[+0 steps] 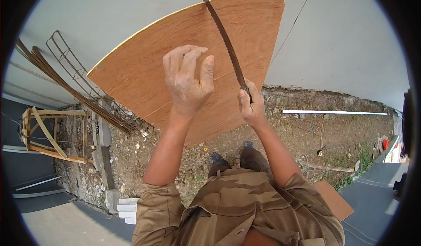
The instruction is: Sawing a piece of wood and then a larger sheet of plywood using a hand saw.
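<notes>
My right hand [251, 105] is closed around the handle of a handsaw [224, 37]. Its dark, narrow blade points away from me, teeth along the left edge, and looks bent in this view. The blade passes in front of a large reddish-brown plywood sheet [144, 70] and reaches beyond its pale far edge. Whether the teeth touch the wood I cannot tell. To the left of the blade, my left hand [188, 77] is raised in front of the sheet. It holds nothing, its fingers loosely bent and the thumb apart.
A pale wall [333, 48] rises behind the plywood. Rusty rebar rods [79, 94] and a wire cage [70, 57] lean at the left, near a wooden frame [52, 134]. Rubble covers the ground, with a white strip [335, 112] and a tape measure [319, 153] at the right.
</notes>
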Available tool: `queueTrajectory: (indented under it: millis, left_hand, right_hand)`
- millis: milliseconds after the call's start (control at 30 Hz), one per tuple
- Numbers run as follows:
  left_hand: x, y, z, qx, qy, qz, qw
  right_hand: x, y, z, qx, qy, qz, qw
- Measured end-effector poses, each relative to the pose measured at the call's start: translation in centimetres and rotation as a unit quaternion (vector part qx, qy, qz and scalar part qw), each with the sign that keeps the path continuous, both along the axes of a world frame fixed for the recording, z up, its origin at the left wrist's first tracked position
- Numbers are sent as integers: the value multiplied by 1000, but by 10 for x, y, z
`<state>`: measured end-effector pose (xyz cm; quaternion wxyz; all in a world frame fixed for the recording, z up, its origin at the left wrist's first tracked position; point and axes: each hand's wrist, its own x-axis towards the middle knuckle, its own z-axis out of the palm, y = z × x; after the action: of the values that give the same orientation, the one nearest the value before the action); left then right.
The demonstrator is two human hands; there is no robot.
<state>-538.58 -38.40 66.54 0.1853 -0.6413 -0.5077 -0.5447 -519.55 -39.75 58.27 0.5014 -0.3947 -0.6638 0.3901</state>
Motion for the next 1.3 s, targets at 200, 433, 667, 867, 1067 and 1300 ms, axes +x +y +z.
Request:
queueTrajectory:
  millis: [200, 433, 667, 867, 1067, 1300]
  left_hand:
    - [119, -167, -240, -700, -213, -244, 637]
    - [220, -242, -304, -754, -278, -404, 437]
    - [282, -262, -269, -730, -294, -392, 476]
    - [241, -307, -300, -819, -61, -323, 471]
    - [241, -340, -308, -712, -301, -436, 461]
    - [154, -385, -294, -789, -298, -412, 345]
  right_hand:
    - [10, -1, -9, 3, -5, 0, 1000]
    - [14, 9, -11, 45, 31, 54, 997]
    - [28, 7, 1, 83, 25, 33, 996]
    - [21, 1, 12, 144, 21, -11, 989]
    - [15, -1, 3, 124, 24, -13, 992]
    - [-1, -7, 5, 132, 26, -48, 990]
